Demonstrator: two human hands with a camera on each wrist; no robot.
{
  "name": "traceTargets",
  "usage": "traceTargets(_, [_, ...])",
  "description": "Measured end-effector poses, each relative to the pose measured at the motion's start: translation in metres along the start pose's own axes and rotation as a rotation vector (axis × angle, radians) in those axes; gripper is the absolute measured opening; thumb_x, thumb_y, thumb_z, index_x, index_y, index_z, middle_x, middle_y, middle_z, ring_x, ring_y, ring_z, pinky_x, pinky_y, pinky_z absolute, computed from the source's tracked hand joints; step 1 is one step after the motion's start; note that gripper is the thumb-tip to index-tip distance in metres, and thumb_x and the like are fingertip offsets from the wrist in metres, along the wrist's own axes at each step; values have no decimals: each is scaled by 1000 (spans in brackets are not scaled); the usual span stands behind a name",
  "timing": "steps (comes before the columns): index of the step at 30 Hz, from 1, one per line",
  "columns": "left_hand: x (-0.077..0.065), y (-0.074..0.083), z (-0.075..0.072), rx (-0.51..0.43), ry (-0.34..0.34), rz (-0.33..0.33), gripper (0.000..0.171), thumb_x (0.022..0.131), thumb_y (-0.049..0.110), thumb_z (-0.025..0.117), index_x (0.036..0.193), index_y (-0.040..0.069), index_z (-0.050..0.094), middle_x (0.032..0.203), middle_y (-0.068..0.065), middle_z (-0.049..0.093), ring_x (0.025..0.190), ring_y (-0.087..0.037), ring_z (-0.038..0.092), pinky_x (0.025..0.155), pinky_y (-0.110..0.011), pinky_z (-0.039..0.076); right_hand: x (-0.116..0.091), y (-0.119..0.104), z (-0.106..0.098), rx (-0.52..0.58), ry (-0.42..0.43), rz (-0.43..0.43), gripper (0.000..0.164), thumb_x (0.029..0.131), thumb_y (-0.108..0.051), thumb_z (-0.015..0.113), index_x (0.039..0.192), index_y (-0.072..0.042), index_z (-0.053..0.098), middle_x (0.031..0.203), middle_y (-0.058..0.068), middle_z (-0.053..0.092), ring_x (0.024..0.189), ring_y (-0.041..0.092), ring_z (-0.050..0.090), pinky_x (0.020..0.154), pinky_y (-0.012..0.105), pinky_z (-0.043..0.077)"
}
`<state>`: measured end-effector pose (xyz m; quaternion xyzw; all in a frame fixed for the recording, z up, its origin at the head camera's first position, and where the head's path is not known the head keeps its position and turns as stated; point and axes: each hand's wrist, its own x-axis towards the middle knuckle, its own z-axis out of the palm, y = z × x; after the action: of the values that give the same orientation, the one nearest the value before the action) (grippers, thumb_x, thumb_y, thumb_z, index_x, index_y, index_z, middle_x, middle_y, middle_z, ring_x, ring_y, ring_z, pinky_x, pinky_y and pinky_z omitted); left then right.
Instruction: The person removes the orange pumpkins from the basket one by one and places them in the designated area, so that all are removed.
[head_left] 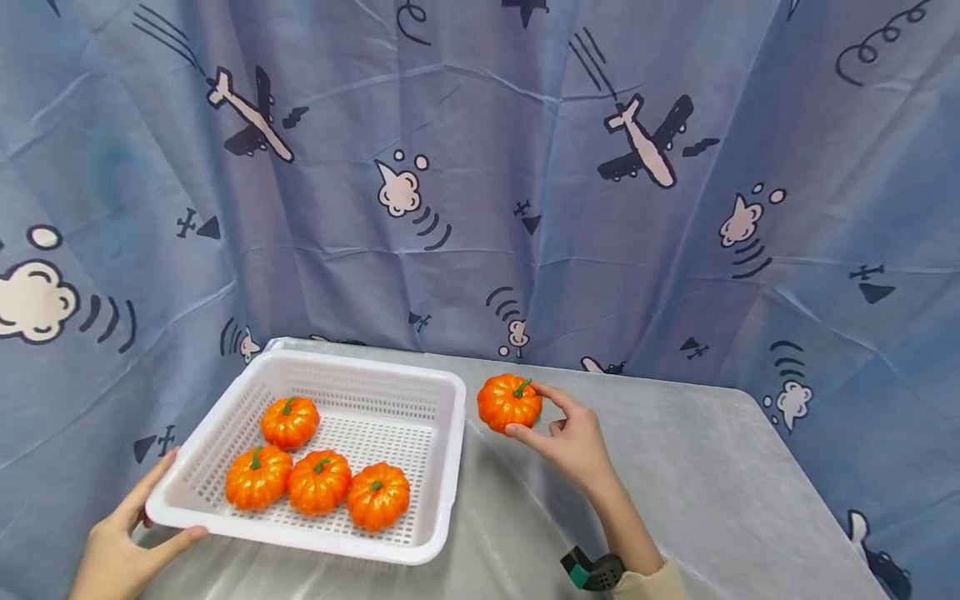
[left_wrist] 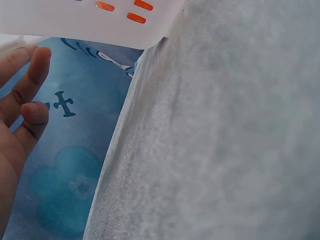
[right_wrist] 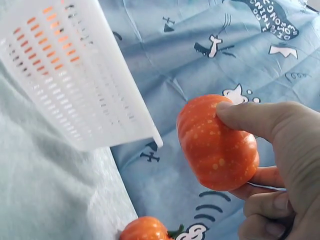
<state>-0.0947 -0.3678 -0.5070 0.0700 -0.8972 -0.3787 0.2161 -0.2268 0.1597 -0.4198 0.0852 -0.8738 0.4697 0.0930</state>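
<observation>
A white plastic basket (head_left: 442, 508) with slotted sides sits on the left of the table, with several small orange pumpkins (head_left: 258, 477) in it. At its near left corner, my left hand (head_left: 123, 533) holds the rim, thumb along the front and index finger along the left side; in the left wrist view its other fingers (left_wrist: 37, 72) are bent loosely below the basket. To the right of the basket, my right hand (head_left: 573, 437) pinches another orange pumpkin (head_left: 504, 405) with a green stem between thumb and fingers. The right wrist view shows this pumpkin (right_wrist: 212, 150) held clear of the basket's side.
A further pumpkin (right_wrist: 145, 230) shows at the bottom of the right wrist view, near the table's edge. Grey cloth covers the table (head_left: 697, 483). Directly behind it hangs a blue curtain (head_left: 480, 167) printed with planes and clouds.
</observation>
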Motion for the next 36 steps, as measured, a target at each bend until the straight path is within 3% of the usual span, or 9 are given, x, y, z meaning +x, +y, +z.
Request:
traceTargets(3, [-1,0,1,-6,31,32,112,68,18,102,164,24,44,127,47,43,95,23,39,73,-4,33,3,5,-1,-25,6,20,76,80,-34,96,145,-10,65,89,11,65,44,10,27,45,24,28])
traceTargets(5, [-2,1,2,-11,32,39,112,68,18,102,164,25,44,117,55,34,94,22,39,73,-5,33,6,9,-4,-35,11,35,77,81,-35,95,146,-10,63,106,14,71,44,10,27,46,24,29])
traceTargets(7, [-2,3,2,-8,23,34,112,69,20,102,165,25,43,117,56,33,93,20,39,72,-7,31,8,14,-9,-41,24,56,77,82,-37,93,147,-10,62,125,14,70,44,10,26,45,25,29])
traceTargets(13, [-1,7,4,-4,13,31,112,71,20,101,165,23,42,117,53,34,89,8,42,70,-14,28,15,31,-29,-27,89,124,76,85,-43,90,148,-13,61,121,23,70,44,9,25,46,25,30])
traceTargets(18, [-1,6,3,-5,14,24,112,71,20,101,165,25,41,120,55,33,91,15,40,72,-9,30,21,44,-40,-28,132,170,81,87,-47,88,153,-11,57,148,15,59,44,10,29,47,26,33])
traceTargets(27, [-3,2,2,-11,31,30,112,69,18,102,164,24,43,116,54,34,91,17,41,71,-7,32,29,70,-37,-53,209,183,82,88,-48,86,153,-7,56,148,19,59,47,18,40,51,28,40])
traceTargets(31, [-2,2,2,12,29,19,113,69,19,102,165,23,42,131,27,59,90,16,41,71,-7,31,31,86,-33,-67,235,211,81,90,-45,85,152,-2,56,149,23,57,95,39,67,86,48,58])
traceTargets(33, [-1,3,2,25,23,10,113,69,19,102,165,22,42,135,-3,67,90,17,40,71,-7,31,32,95,-30,-76,233,226,81,91,-42,85,152,1,54,150,25,56,127,44,59,107,59,48])
traceTargets(36, [-1,4,2,33,14,8,114,70,19,102,166,21,40,132,-33,62,90,17,39,70,-7,31,32,107,-26,-83,226,226,81,90,-38,86,151,4,54,149,29,55,142,46,47,119,63,35])
